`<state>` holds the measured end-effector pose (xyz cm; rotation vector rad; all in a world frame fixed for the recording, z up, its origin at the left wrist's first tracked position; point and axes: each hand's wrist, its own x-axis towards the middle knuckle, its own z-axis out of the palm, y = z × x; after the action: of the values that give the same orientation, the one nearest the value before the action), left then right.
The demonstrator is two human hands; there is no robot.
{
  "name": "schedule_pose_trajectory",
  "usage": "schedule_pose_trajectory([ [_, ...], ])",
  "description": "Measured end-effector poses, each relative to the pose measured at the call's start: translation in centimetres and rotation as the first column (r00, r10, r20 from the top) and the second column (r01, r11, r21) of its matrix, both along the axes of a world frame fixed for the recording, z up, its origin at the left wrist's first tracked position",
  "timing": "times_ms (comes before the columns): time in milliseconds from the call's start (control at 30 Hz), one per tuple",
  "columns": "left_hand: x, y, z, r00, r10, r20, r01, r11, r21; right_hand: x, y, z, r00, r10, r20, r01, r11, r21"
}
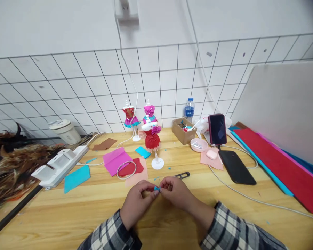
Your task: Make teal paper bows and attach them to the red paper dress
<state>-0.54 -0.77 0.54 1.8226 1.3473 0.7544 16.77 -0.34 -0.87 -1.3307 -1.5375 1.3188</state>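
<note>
Between my fingertips is a small gathered piece of blue crepe paper (157,188). My left hand (138,199) pinches its left side with thumb and forefinger. From the right, my right hand (176,192) pinches the other end, its fingers closed and curled. Just beyond my right hand lies a small black thread snipper (182,175). Past my hands stands a miniature dress form (152,139) in a red paper dress with a magenta flower, on a white round base. Two more dressed forms, one with a red bodice (129,113) and one with a magenta bodice (149,110), stand behind it.
Magenta paper (117,159), red paper (138,166) and blue paper (77,178) lie left, near a power strip (61,166). A cardboard box (182,133), pink dish (199,145), upright phone (217,129) and black power bank (237,166) sit right. Stacked coloured sheets (276,159) line the far right.
</note>
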Motion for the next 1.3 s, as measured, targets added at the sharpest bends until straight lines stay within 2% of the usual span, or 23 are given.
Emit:
schedule_pose_trajectory([
  [133, 0.2, 0.1, 0.3, 0.999, 0.013, -0.03, -0.013, 1.0, -0.019, 0.4, 0.0, 0.2, 1.0, 0.018, -0.008, -0.019, 0.999, -0.042],
  [300, 0.2, 0.3, 0.3, 0.999, -0.013, -0.041, 0.009, 0.996, -0.093, 1.0, 0.1, 0.4, 0.999, 0.035, 0.028, -0.036, 0.999, 0.02],
  [467, 0.1, 0.3, 0.4, 1.0, -0.006, -0.003, 0.005, 0.994, -0.106, 1.3, 0.3, 0.3, 0.995, 0.043, -0.086, -0.053, 0.992, -0.118],
  [633, 0.2, 0.3, 0.6, 0.998, -0.053, 0.024, 0.056, 0.993, -0.101, 1.1, 0.2, 0.0, 0.995, 0.03, -0.095, -0.044, 0.988, -0.146],
  [733, 0.1, 0.2, 0.6, 0.995, -0.097, 0.035, 0.1, 0.988, -0.117, 1.0, 0.2, 0.0, 0.998, 0.037, -0.045, -0.04, 0.997, -0.067],
  [867, 0.0, 0.1, 0.6, 0.996, -0.071, 0.054, 0.078, 0.989, -0.123, 1.1, 0.1, 0.1, 0.999, 0.05, -0.019, -0.049, 0.996, 0.07],
  [1067, 0.2, -0.3, 0.4, 0.998, -0.048, 0.047, 0.054, 0.99, -0.132, 1.0, -0.2, 0.4, 0.998, 0.045, 0.032, -0.049, 0.989, 0.14],
  [1133, 0.3, -0.4, 0.4, 0.998, -0.04, 0.043, 0.044, 0.994, -0.098, 0.7, -0.4, 0.4, 0.999, 0.039, 0.027, -0.042, 0.992, 0.115],
  [1300, 0.5, -0.5, 0.3, 0.998, -0.001, 0.056, 0.003, 0.999, -0.045, 0.0, -0.6, 0.1, 0.994, -0.016, -0.106, 0.011, 0.999, -0.05],
])
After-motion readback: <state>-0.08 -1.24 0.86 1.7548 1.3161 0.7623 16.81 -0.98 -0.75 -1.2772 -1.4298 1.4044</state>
